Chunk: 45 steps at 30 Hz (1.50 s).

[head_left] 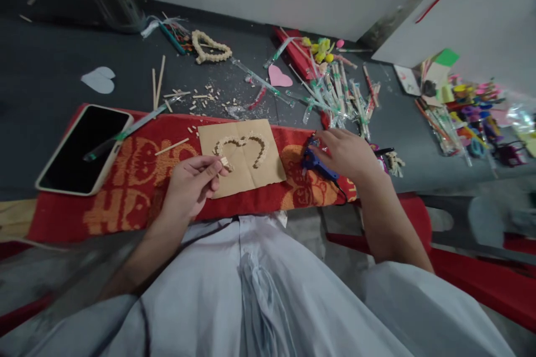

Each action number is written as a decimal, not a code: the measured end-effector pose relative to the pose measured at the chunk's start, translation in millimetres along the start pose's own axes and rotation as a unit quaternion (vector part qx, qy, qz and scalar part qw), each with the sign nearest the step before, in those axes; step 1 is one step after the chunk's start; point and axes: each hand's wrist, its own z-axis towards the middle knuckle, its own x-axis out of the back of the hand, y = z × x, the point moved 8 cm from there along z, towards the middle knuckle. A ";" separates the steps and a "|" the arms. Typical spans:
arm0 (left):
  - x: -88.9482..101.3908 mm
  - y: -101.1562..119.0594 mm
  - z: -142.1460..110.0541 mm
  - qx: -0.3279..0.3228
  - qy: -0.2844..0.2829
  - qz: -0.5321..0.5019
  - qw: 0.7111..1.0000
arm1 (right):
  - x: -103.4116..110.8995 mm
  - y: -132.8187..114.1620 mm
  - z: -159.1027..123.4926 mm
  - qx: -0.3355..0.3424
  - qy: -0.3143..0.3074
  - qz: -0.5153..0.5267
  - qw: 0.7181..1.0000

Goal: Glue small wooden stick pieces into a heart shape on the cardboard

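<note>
My left hand (195, 183) is closed in a pinch on a small pale wooden stick piece (224, 162), over the left edge of a sheet of brown paper (240, 179). On this paper, short wooden pieces form part of a heart outline (263, 148), open at the bottom. To the right, my right hand (345, 155) lies over a blue hot glue gun (315, 163), its fingers curled on the gun's body. A black cord runs from the gun. Paper and gun rest on a red towel (146, 170) with orange patterns.
A phone (86, 148) lies at the left, with a plastic-wrapped stick across it. Behind the towel are cut stick bits (203, 99), a finished wooden heart (211, 47), a pink paper heart (279, 76) and several wrapped sticks (339, 89). Coloured craft items (473, 111) crowd the right.
</note>
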 end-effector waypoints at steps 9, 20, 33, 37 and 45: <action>32.7 0.0 -13.9 0.007 0.016 -0.029 0.999 | 32.1 -121.0 162.2 0.227 0.000 -0.004 0.974; 63.5 1.8 -19.8 0.022 0.053 -0.054 0.997 | 18.1 -177.4 225.6 0.287 -0.016 0.066 0.955; 71.1 -0.2 -21.5 0.029 0.065 -0.069 0.995 | 16.0 -180.7 231.8 0.297 -0.036 0.047 0.953; 71.3 -1.8 -23.0 0.034 0.067 -0.062 0.995 | 17.7 -186.1 228.5 0.335 -0.032 0.028 0.941; 69.1 9.2 -14.5 -0.029 0.073 -0.056 0.995 | 49.1 -163.2 197.4 0.343 0.089 0.218 0.909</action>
